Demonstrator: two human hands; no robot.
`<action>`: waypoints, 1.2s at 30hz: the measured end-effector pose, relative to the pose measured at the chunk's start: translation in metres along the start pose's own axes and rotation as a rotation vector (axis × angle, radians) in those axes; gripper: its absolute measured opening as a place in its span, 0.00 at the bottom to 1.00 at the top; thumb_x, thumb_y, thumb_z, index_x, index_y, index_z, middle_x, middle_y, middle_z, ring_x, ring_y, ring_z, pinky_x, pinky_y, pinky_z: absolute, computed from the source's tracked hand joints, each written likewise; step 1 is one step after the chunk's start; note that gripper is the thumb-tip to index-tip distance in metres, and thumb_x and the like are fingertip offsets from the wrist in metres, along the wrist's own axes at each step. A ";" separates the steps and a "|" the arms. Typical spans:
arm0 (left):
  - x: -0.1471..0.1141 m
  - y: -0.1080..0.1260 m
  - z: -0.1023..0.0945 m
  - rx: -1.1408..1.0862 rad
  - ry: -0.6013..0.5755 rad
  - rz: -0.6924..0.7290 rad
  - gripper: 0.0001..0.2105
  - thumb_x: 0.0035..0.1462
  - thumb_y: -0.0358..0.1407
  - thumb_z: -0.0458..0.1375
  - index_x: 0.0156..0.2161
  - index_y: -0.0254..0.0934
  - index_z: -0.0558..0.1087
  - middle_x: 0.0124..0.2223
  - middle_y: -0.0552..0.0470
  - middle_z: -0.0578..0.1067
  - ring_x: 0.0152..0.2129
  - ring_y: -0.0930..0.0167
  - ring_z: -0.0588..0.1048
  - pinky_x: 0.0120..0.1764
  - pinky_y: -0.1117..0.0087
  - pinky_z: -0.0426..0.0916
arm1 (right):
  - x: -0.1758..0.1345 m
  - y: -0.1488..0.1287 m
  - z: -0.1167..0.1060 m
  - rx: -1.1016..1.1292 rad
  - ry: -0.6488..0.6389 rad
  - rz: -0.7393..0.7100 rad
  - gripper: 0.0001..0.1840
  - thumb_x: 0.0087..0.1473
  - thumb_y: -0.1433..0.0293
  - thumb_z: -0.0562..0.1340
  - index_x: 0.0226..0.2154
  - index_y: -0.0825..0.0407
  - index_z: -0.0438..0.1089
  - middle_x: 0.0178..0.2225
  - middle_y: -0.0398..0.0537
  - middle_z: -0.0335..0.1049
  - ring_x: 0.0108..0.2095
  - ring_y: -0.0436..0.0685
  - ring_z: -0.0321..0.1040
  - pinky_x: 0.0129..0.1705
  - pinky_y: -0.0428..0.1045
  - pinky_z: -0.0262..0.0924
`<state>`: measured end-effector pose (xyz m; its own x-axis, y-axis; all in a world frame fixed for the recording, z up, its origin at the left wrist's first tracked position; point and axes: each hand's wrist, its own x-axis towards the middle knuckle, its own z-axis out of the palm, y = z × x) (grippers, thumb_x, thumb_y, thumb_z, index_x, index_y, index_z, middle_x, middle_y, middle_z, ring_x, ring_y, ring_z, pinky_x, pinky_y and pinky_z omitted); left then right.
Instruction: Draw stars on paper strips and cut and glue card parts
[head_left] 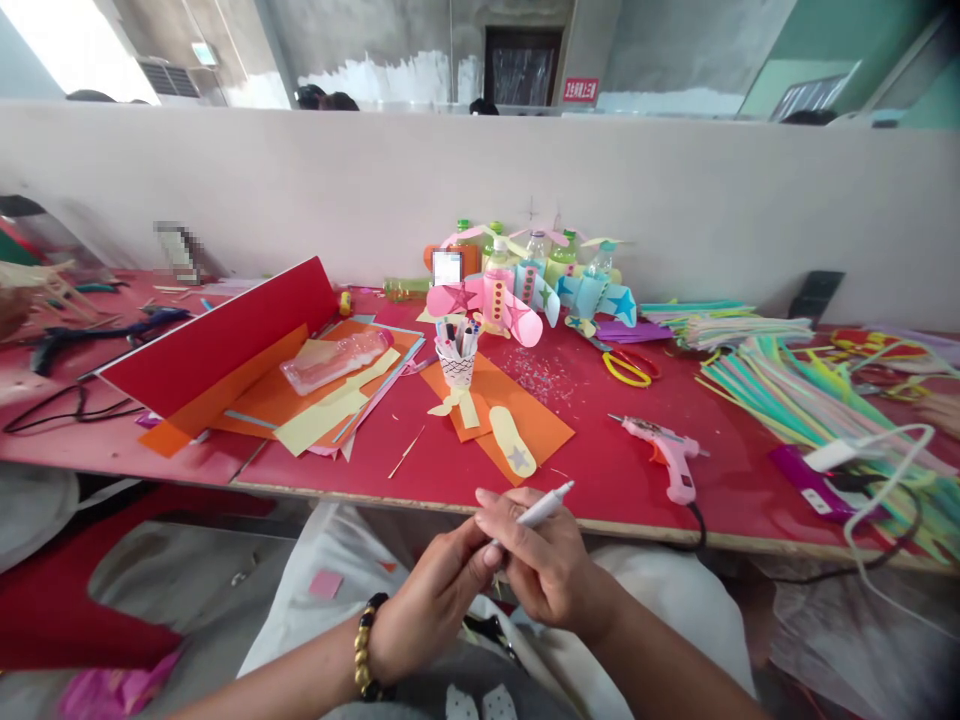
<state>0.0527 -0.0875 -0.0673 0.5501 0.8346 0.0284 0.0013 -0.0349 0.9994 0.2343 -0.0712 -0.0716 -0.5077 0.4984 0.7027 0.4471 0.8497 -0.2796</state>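
Observation:
In the head view both hands meet over my lap, just short of the table edge. My right hand [551, 575] is closed round a white marker pen [546, 503], whose tapered end points up and to the right. My left hand [431, 590] is closed too, with its thumb and fingers at the pen's lower end; the fingers partly hide each other. Beyond them on the table lies a cream paper strip with a grey star [514, 442], on orange paper sheets [551, 425]. Behind it stands a patterned cup of pens [457, 362].
Bottle-and-paper planes [496, 295] stand near the white partition [300, 190]. Yellow-handled scissors [628, 370] and a pink glue gun [667, 455] with a cord lie at right, before bundled coloured strips [810, 400]. A red board [225, 345] leans over papers at left.

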 end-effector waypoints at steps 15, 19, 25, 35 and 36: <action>0.011 0.002 -0.011 0.223 0.015 0.030 0.34 0.49 0.54 0.60 0.57 0.36 0.62 0.34 0.52 0.72 0.34 0.66 0.71 0.39 0.70 0.67 | -0.001 0.011 0.008 0.098 -0.134 0.014 0.32 0.62 0.63 0.49 0.64 0.60 0.47 0.59 0.66 0.60 0.58 0.64 0.60 0.56 0.62 0.60; 0.013 -0.003 -0.011 0.236 0.028 -0.003 0.37 0.48 0.56 0.60 0.57 0.34 0.61 0.33 0.51 0.74 0.33 0.66 0.72 0.38 0.70 0.68 | -0.001 0.014 0.008 0.041 -0.176 -0.001 0.33 0.62 0.61 0.49 0.64 0.62 0.46 0.58 0.68 0.60 0.60 0.65 0.56 0.57 0.62 0.58; 0.016 -0.006 -0.010 0.155 0.057 0.039 0.29 0.55 0.51 0.58 0.57 0.37 0.62 0.41 0.46 0.75 0.37 0.65 0.73 0.44 0.67 0.67 | 0.005 0.015 0.004 0.041 -0.204 -0.005 0.32 0.61 0.65 0.51 0.63 0.64 0.48 0.57 0.67 0.62 0.61 0.64 0.56 0.57 0.61 0.59; 0.010 -0.013 -0.007 0.114 0.190 0.023 0.17 0.66 0.44 0.45 0.51 0.36 0.66 0.41 0.49 0.74 0.37 0.70 0.71 0.45 0.70 0.66 | 0.015 0.015 0.007 0.160 -0.239 0.091 0.20 0.60 0.74 0.54 0.55 0.53 0.61 0.54 0.59 0.68 0.52 0.60 0.67 0.52 0.56 0.65; 0.011 -0.014 -0.006 0.072 0.202 0.017 0.17 0.66 0.45 0.45 0.50 0.35 0.67 0.41 0.49 0.73 0.36 0.70 0.71 0.44 0.70 0.66 | 0.015 0.014 0.007 0.155 -0.235 0.097 0.21 0.60 0.74 0.54 0.56 0.53 0.59 0.54 0.58 0.68 0.53 0.61 0.66 0.52 0.57 0.65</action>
<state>0.0534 -0.0747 -0.0805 0.3717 0.9267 0.0558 0.0569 -0.0827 0.9950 0.2277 -0.0504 -0.0696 -0.6329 0.5894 0.5020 0.3932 0.8033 -0.4473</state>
